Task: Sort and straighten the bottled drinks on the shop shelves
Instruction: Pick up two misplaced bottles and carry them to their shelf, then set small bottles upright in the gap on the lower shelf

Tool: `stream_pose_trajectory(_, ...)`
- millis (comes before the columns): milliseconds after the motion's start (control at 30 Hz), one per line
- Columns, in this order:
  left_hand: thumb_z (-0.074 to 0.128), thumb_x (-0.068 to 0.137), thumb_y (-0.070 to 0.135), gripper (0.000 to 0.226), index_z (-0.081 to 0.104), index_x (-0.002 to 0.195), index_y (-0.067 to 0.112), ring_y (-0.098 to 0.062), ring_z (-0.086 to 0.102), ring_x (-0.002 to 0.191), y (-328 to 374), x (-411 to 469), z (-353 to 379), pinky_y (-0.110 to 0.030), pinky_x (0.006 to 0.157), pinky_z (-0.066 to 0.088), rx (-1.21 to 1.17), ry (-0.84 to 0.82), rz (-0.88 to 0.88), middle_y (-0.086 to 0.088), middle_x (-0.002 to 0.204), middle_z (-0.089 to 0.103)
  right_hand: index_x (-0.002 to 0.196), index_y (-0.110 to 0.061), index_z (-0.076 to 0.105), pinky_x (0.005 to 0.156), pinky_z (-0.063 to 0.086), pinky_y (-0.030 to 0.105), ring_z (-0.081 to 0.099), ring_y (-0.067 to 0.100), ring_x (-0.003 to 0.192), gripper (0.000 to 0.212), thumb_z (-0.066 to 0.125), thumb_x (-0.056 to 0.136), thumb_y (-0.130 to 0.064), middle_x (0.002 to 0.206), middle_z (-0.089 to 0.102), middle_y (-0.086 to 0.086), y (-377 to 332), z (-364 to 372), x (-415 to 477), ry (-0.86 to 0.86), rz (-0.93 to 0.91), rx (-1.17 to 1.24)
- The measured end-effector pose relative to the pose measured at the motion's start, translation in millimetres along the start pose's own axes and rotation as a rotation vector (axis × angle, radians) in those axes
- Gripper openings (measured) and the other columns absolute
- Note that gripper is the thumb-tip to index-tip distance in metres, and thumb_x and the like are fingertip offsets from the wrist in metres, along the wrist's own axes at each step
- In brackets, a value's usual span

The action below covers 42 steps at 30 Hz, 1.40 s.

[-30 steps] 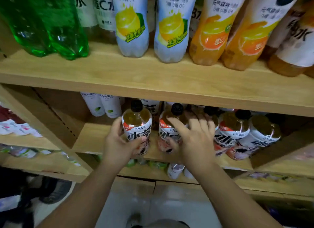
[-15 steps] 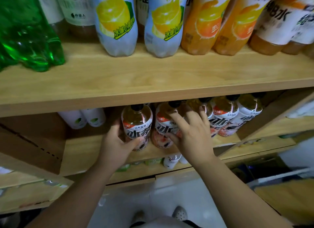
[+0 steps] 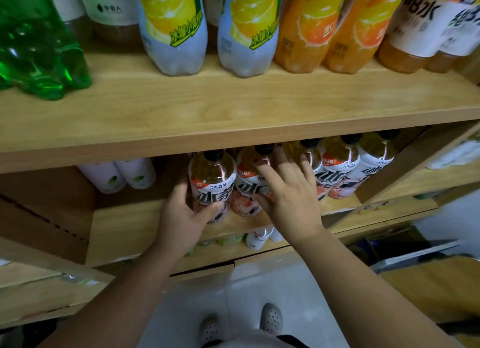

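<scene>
Head view looks down past the upper shelf (image 3: 233, 106), where lemon bottles (image 3: 172, 28), orange bottles (image 3: 306, 28) and green bottles (image 3: 33, 49) stand, to the lower shelf (image 3: 135, 223), where both hands work at a row of amber tea bottles with black caps. The step in hand appears to be squaring up the left end of that row. The left hand (image 3: 181, 215) grips the first tea bottle (image 3: 211, 181), with its thumb across the front of the label and its fingers wrapped round the bottle's left side. The right hand (image 3: 291, 199) lies wide and flat, fingers spread and fairly straight: the forefinger reaches up to the neck of the second tea bottle (image 3: 246, 176), the thumb touches its lower label, and the other fingers rest against the next bottle along. The rest of the tea row (image 3: 342, 168) stands close-packed to the right of that hand, leaning a little in this wide-angle view. Two white bottles (image 3: 117, 176) stand farther back on the left, apart from the tea. The next move probably calls for sliding the first bottle snug against the second, label forward, while the flat hand steadies the neighbours so that none tips.
</scene>
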State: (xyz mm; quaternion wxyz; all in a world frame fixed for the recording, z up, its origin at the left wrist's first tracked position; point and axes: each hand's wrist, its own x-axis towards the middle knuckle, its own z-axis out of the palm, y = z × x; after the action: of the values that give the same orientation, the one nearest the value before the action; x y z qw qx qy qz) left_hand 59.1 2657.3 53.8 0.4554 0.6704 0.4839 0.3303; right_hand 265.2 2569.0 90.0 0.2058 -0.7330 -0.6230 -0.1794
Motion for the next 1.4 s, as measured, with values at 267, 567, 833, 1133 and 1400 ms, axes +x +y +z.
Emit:
stream_pose_trajectory(267,0.086,0.076,0.04,0.084,0.043,0.147,0.029,0.005,0.055,0.108,-1.8,-41.3,8.4,-0.022,0.083,0.052,0.061,0.206,-0.023,0.01,0.128,0.054,0.136,-0.012,0.062,0.108,0.047,0.042,0.055,0.033,0.128,0.05,0.075,0.09,-0.025,0.138,0.057,0.015,28.8,-36.1,-26.4,0.001,-0.132,0.246)
stream_pose_trajectory(567,0.082,0.082,0.021,0.026,0.061,0.093,0.03,-0.017,0.062,0.081,-17.4,-104.2,88.1,-0.026,0.065,0.051,0.138,0.354,0.022,0.005,0.093,0.061,0.108,-0.014,0.073,0.084,0.051,0.025,0.062,0.013,0.104,0.023,0.078,0.085,-0.018,0.114,0.063,-0.001,123.1,-13.0,-131.8,-0.17,0.092,0.508)
stream_pose_trajectory(833,0.085,0.079,0.02,0.035,0.061,0.102,0.03,-0.008,0.059,0.086,-65.6,-149.7,205.5,-0.025,0.073,0.048,0.145,0.096,-0.301,0.0,0.108,0.059,0.119,-0.027,0.067,0.084,0.053,0.031,0.058,0.005,0.104,0.034,0.079,0.088,-0.035,0.119,0.059,-0.009,194.9,41.0,-203.8,-0.535,0.359,0.607)
stream_pose_trajectory(1133,0.087,0.078,0.032,0.081,0.045,0.146,0.022,-0.021,0.057,0.113,-96.3,-96.1,240.3,-0.035,0.091,0.049,0.119,0.089,-0.334,0.006,0.132,0.048,0.142,-0.027,0.051,0.098,0.052,0.038,0.056,0.014,0.123,0.061,0.079,0.088,-0.033,0.138,0.053,-0.006,212.4,101.0,-203.7,-0.565,0.496,0.711)
stream_pose_trajectory(1400,0.08,0.082,0.031,0.049,0.055,0.124,0.026,-0.011,0.061,0.088,-118.4,-43.5,245.8,-0.038,0.077,0.056,0.279,0.101,-0.056,0.002,0.102,0.057,0.141,-0.027,0.05,0.084,0.058,0.027,0.065,0.011,0.103,0.059,0.078,0.089,-0.026,0.134,0.053,-0.01,179.2,147.2,-169.6,-0.405,0.396,0.88)
